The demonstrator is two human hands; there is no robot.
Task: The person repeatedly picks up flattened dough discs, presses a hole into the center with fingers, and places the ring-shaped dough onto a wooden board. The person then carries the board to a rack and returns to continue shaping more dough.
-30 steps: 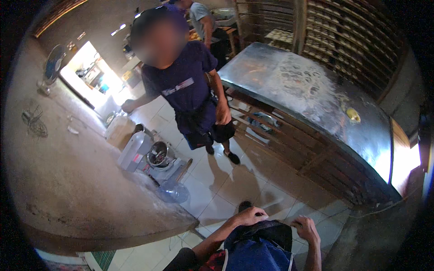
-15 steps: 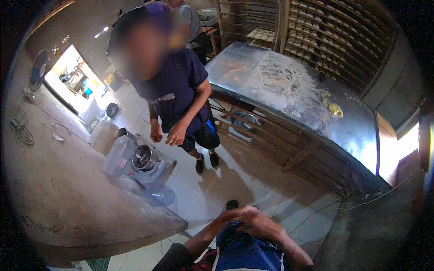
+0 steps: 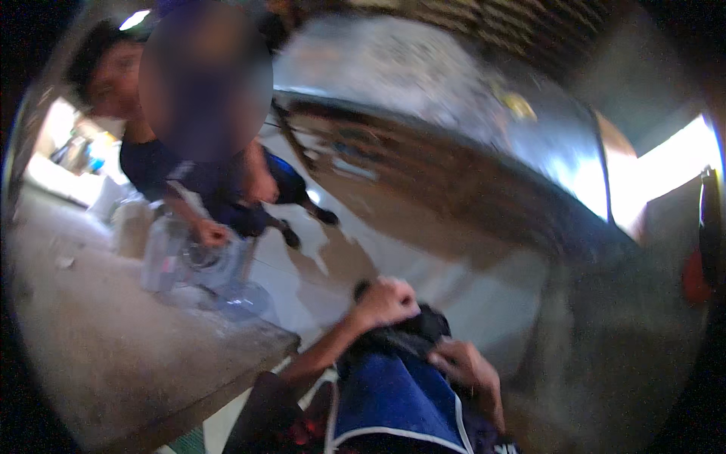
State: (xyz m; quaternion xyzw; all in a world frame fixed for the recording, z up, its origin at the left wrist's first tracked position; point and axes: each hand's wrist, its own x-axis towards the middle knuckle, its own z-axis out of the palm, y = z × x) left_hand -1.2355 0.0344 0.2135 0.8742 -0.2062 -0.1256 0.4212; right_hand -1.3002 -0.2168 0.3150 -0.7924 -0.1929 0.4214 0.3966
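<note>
Tiled pale floor runs down the middle of what looks like a bakery workroom, and the whole shot is pretty motion-blurred, so take the details loosely.

My read: the step in hand is sorting out clothing at the waist. The left hand is balled into a fist, clamped on a bunched dark cloth right at the belly. The right hand sits just below it, fingers curled onto the same dark cloth where it meets the blue fabric garment with white trim. Whether the right one is really pinching or just resting there, I can't tell. Any next move would call for both hands working close together against the body, without much reach.

Room-wise, the rough grey concrete counter has its corner edge near the left elbow. Another person in a dark blue shirt stands by it with a hand on some clear plastic containers. On the far side is a long flour-dusted metal table. The floor strip between them is the open space.
</note>
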